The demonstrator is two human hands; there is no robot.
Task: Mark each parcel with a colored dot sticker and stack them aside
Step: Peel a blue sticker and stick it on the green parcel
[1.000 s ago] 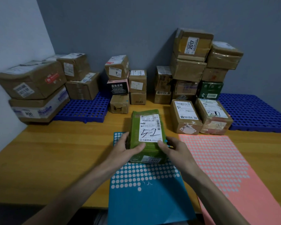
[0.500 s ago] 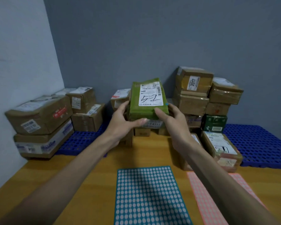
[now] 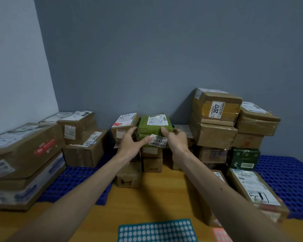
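A green parcel [image 3: 154, 127] with white labels sits on top of the small brown boxes [image 3: 151, 164] at the middle back of the table. My left hand [image 3: 130, 143] grips its left side, thumb across the front face. My right hand [image 3: 176, 140] grips its right side, thumb on the top edge. A blue dot sticker sheet [image 3: 157, 230] lies at the near edge of the table, and a corner of a pink sticker sheet [image 3: 220, 234] shows beside it.
Brown parcels are stacked at the left [image 3: 24, 151] and higher at the right [image 3: 215, 119], with a dark green box [image 3: 244, 158] among them. Blue plastic pallets [image 3: 287, 175] lie under the stacks on the wooden table [image 3: 156, 194]. A grey wall stands behind.
Both hands lifted the green parcel off the blue sticker sheet and carried it forward onto the small boxes at the back. The view has tilted up.
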